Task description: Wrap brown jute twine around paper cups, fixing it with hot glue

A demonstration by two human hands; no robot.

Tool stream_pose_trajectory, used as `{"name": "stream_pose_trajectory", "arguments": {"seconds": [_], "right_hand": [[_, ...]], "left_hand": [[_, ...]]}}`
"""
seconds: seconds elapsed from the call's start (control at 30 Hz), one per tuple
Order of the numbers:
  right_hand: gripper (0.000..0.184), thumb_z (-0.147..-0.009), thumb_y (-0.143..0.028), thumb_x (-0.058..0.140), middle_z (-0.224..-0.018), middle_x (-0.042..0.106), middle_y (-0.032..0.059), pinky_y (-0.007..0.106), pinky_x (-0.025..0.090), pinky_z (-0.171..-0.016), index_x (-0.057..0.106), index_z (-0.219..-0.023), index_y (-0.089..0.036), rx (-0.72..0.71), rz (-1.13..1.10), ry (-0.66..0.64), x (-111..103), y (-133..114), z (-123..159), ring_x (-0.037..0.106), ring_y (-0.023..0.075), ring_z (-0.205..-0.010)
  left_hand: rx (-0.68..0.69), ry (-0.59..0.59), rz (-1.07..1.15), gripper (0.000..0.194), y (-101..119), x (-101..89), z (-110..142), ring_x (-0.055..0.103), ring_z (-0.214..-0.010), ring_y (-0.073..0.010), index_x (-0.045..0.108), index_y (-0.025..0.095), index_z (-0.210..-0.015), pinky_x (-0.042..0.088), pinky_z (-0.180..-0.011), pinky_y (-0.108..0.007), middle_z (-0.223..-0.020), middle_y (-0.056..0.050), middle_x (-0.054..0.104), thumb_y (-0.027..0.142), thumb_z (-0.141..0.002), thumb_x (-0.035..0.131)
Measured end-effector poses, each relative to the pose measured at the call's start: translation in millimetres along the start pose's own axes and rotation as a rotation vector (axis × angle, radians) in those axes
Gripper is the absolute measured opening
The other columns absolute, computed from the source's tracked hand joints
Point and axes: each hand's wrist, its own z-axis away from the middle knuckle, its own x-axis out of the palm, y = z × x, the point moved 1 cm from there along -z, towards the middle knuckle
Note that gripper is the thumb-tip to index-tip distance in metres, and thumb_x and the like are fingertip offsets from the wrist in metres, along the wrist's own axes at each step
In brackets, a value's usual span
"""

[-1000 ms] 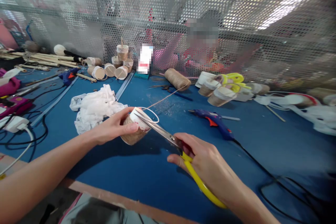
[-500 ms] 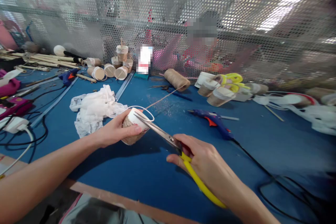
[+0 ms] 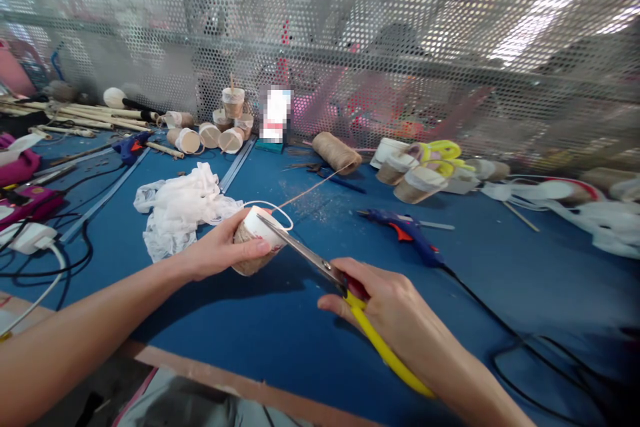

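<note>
My left hand (image 3: 233, 247) is closed around a small cup (image 3: 247, 259), white at one end and wrapped in brown twine on its side. A thin white loop (image 3: 285, 213) stands out beside the cup. In my right hand (image 3: 385, 297) is a pair of scissors (image 3: 323, 263) with yellow handles, its blades lying across the cup's white part. The blades look nearly closed. A strand of twine (image 3: 310, 188) runs taut from the cup to a twine spool (image 3: 336, 152) behind it.
White lace (image 3: 180, 203) lies heaped left of the cup. A blue glue gun (image 3: 405, 230) rests at right, its black cord trailing forward. Several wrapped cups (image 3: 230, 140) stand at the back near a perforated metal screen (image 3: 320, 27). Wooden sticks (image 3: 95, 115) lie far left.
Almost nothing differs. The scissors' blades appear slightly closer together against the cup; both hands keep their places.
</note>
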Motion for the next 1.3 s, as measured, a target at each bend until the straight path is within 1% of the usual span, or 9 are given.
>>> {"name": "stream_pose_trajectory", "arguments": {"seconds": [0.27, 0.43, 0.53, 0.6, 0.77, 0.9, 1.0, 1.2, 1.3], "right_hand": [[0.024, -0.077, -0.043, 0.057, -0.054, 0.052, -0.0048, 0.02, 0.036, -0.045, 0.055, -0.077, -0.02, 0.005, 0.006, -0.033, -1, 1, 1, 0.044, 0.0087, -0.044], [0.034, -0.069, -0.05, 0.063, -0.062, 0.056, -0.0027, 0.021, 0.04, -0.05, 0.055, -0.085, -0.019, -0.006, 0.037, -0.042, 0, 6, 0, 0.049, 0.011, -0.051], [0.041, -0.063, -0.049, 0.068, -0.072, 0.06, -0.0006, 0.023, 0.043, -0.055, 0.054, -0.089, -0.02, 0.013, 0.003, -0.059, 2, 7, -1, 0.053, 0.0124, -0.057], [0.043, -0.062, -0.049, 0.069, -0.076, 0.06, 0.0004, 0.024, 0.044, -0.057, 0.054, -0.09, -0.02, 0.027, -0.017, -0.07, 2, 7, -2, 0.054, 0.0133, -0.06], [0.043, -0.062, -0.05, 0.068, -0.077, 0.059, 0.0019, 0.027, 0.045, -0.06, 0.055, -0.09, -0.02, 0.034, -0.035, -0.082, 3, 4, -3, 0.054, 0.0147, -0.063], [0.039, -0.066, -0.05, 0.066, -0.072, 0.057, 0.0007, 0.025, 0.043, -0.056, 0.055, -0.088, -0.02, 0.015, -0.017, -0.044, 4, 5, -2, 0.052, 0.0133, -0.059], [0.036, -0.069, -0.05, 0.063, -0.067, 0.056, -0.0006, 0.024, 0.041, -0.052, 0.055, -0.086, -0.02, 0.013, 0.005, -0.018, 4, 5, 0, 0.05, 0.0122, -0.054], [0.029, -0.076, -0.047, 0.057, -0.06, 0.055, -0.0027, 0.022, 0.038, -0.049, 0.055, -0.084, -0.019, 0.007, 0.018, -0.024, 4, 2, 0, 0.047, 0.0106, -0.049], [0.029, -0.077, -0.048, 0.055, -0.061, 0.057, -0.0027, 0.022, 0.039, -0.049, 0.055, -0.084, -0.02, 0.06, 0.004, -0.011, 4, 6, -3, 0.049, 0.0109, -0.049]], "left_hand": [[-0.011, 0.034, -0.015, 0.049, 1, 0.3, 1, 0.054, -0.072, -0.0146, 0.048, 0.016, -0.11, 0.041, -0.068, -0.028, -0.082, -0.003, 0.058, 0.032, -0.068, 0.067], [0.002, 0.044, -0.065, 0.05, 1, -1.7, 0, 0.052, -0.073, -0.0139, 0.047, 0.016, -0.112, 0.04, -0.069, -0.027, -0.083, -0.003, 0.057, 0.034, -0.069, 0.066], [0.014, 0.043, -0.102, 0.051, 0, -0.3, 0, 0.051, -0.074, -0.0138, 0.045, 0.016, -0.113, 0.04, -0.069, -0.026, -0.084, -0.002, 0.056, 0.034, -0.069, 0.066], [0.018, 0.04, -0.125, 0.053, 0, 2.1, 0, 0.051, -0.074, -0.0132, 0.044, 0.016, -0.114, 0.041, -0.069, -0.026, -0.084, -0.002, 0.055, 0.034, -0.069, 0.066], [0.002, 0.054, -0.209, 0.061, -2, 7.0, 2, 0.048, -0.069, -0.0125, 0.038, 0.016, -0.118, 0.042, -0.064, -0.025, -0.083, -0.002, 0.052, 0.033, -0.067, 0.066], [0.016, 0.06, -0.239, 0.062, -2, 7.6, 2, 0.048, -0.069, -0.0134, 0.038, 0.016, -0.12, 0.042, -0.062, -0.025, -0.083, -0.002, 0.052, 0.034, -0.067, 0.065], [0.018, 0.063, -0.237, 0.062, -3, 7.6, 2, 0.05, -0.069, -0.014, 0.038, 0.015, -0.12, 0.042, -0.062, -0.025, -0.082, -0.002, 0.054, 0.032, -0.066, 0.065], [0.004, 0.041, -0.198, 0.061, -2, 9.2, 2, 0.051, -0.065, -0.0131, 0.04, 0.017, -0.118, 0.041, -0.058, -0.024, -0.077, -0.001, 0.056, 0.035, -0.066, 0.067], [0.011, 0.06, -0.199, 0.059, 0, 8.0, 2, 0.053, -0.071, -0.0145, 0.044, 0.015, -0.115, 0.043, -0.063, -0.025, -0.082, -0.002, 0.058, 0.033, -0.064, 0.069]]}}
